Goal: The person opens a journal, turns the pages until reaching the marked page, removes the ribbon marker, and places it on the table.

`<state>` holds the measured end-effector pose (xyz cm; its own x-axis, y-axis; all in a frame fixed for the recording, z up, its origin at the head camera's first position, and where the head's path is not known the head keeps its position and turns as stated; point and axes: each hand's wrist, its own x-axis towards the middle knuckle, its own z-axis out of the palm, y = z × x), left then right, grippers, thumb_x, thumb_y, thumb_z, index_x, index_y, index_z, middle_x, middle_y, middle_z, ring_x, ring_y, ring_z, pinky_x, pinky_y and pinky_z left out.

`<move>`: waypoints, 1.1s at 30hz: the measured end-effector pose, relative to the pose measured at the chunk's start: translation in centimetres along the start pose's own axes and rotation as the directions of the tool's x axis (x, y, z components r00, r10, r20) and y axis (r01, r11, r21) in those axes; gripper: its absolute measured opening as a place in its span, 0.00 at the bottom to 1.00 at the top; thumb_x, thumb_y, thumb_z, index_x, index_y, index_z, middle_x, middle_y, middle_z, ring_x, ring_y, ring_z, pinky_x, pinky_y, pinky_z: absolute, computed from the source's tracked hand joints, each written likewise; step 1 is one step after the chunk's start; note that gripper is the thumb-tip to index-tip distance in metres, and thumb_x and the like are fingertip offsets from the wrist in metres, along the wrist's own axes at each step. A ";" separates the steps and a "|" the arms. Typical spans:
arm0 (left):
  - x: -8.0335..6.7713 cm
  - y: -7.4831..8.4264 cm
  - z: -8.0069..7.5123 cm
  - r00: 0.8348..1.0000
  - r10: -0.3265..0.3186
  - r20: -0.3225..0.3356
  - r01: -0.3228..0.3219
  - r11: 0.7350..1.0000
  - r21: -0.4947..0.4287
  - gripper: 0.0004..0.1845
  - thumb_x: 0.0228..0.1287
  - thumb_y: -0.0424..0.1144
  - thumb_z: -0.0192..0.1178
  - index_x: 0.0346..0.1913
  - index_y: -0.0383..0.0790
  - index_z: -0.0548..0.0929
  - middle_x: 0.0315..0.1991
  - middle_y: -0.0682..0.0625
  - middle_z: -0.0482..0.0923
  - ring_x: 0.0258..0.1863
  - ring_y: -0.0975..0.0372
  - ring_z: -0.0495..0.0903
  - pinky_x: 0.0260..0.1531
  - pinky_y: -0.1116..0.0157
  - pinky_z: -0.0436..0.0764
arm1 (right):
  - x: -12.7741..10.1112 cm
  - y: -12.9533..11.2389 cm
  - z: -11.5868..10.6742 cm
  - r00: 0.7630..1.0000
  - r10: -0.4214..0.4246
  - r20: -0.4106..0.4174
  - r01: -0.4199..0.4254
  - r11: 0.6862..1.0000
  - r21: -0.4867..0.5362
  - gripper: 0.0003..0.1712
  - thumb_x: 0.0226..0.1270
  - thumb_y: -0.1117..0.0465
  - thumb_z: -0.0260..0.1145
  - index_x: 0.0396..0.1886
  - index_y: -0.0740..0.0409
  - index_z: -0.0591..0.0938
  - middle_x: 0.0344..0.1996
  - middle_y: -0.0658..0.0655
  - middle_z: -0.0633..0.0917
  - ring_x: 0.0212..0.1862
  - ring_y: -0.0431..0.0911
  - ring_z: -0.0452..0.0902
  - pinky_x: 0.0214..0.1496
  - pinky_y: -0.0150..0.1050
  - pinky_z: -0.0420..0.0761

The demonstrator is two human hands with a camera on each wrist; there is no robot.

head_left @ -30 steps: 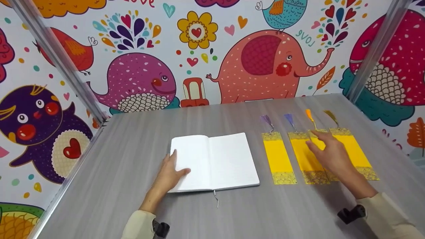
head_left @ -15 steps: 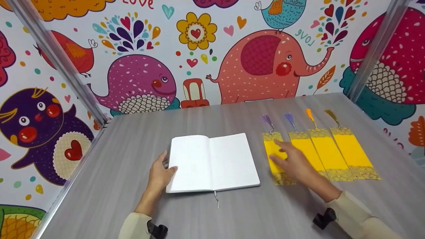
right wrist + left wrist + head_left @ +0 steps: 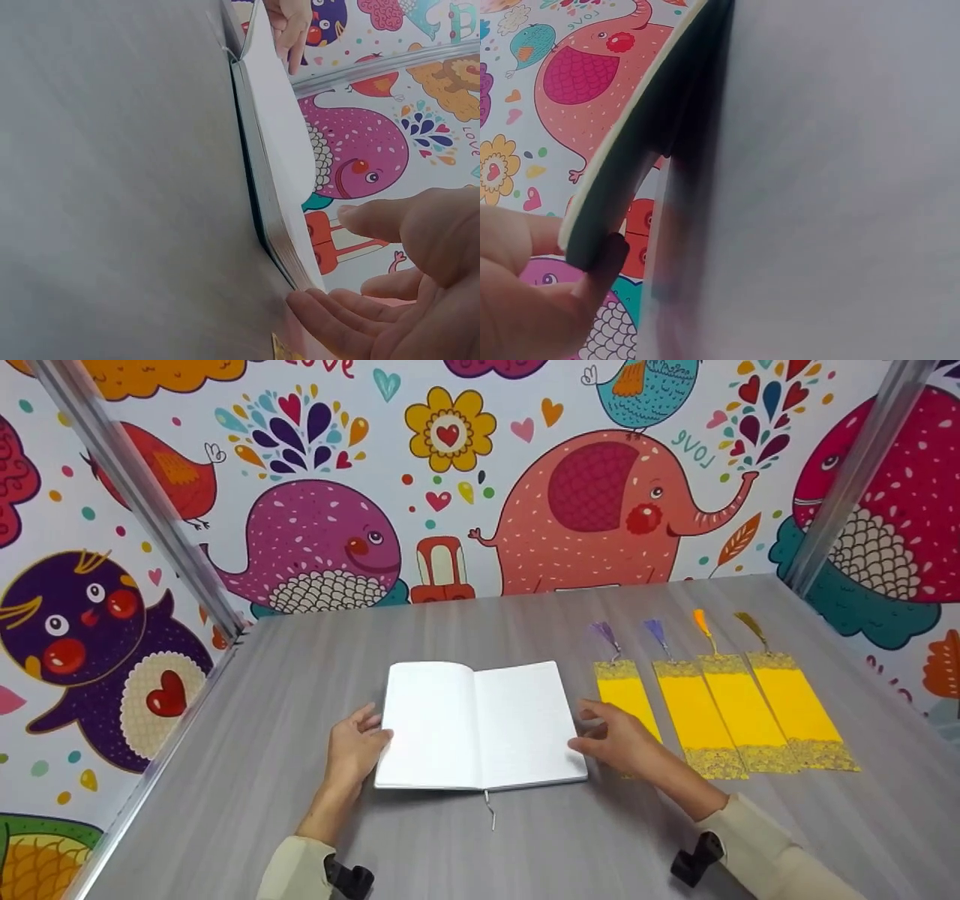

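An open white blank-paged notebook [image 3: 480,726] with a dark cover lies flat in the middle of the grey wood-grain tabletop [image 3: 300,675], its spine running near to far and its long spread running left to right; a thin ribbon marker [image 3: 488,808] trails from the near end of the spine toward the person. The left hand [image 3: 352,744] rests at the notebook's left edge, fingers loosely bent against the page edge; in the left wrist view the thumb [image 3: 600,270] touches the underside of the dark cover edge, a light grip with the fingers barely curled rather than clamped. The right hand [image 3: 615,739] sits just beside the notebook's right edge, fingers relaxed and spread apart, holding nothing; the right wrist view shows its fingertips [image 3: 322,311] at the near right corner of the page block, touching or almost so. That hand partly covers the near end of the leftmost of four yellow rectangular bookmarks with gold glitter ends [image 3: 742,712], which lie side by side to the right of the notebook, long axes running near to far, tassels [image 3: 660,631] pointing toward the far wall of cartoon animal wallpaper [image 3: 600,502].
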<state>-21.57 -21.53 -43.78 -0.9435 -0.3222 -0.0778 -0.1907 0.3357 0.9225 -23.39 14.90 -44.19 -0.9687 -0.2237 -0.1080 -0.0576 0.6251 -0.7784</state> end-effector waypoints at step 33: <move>-1.9 4.8 1.3 0.957 0.147 0.251 -0.052 0.935 -0.352 0.27 0.74 0.38 0.56 0.73 0.42 0.69 0.68 0.39 0.74 0.51 0.59 0.84 0.44 0.64 0.86 | 1.6 1.8 0.1 0.988 0.037 0.148 -0.071 0.971 0.230 0.36 0.57 0.70 0.74 0.67 0.67 0.75 0.55 0.67 0.82 0.39 0.45 0.81 0.40 0.43 0.89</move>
<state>-21.04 -18.19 -39.72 -0.9988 -0.0366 -0.0334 -0.0341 0.0192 0.9992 -25.00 15.61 -45.88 -0.9238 -0.3083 -0.2269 0.0682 0.4509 -0.8900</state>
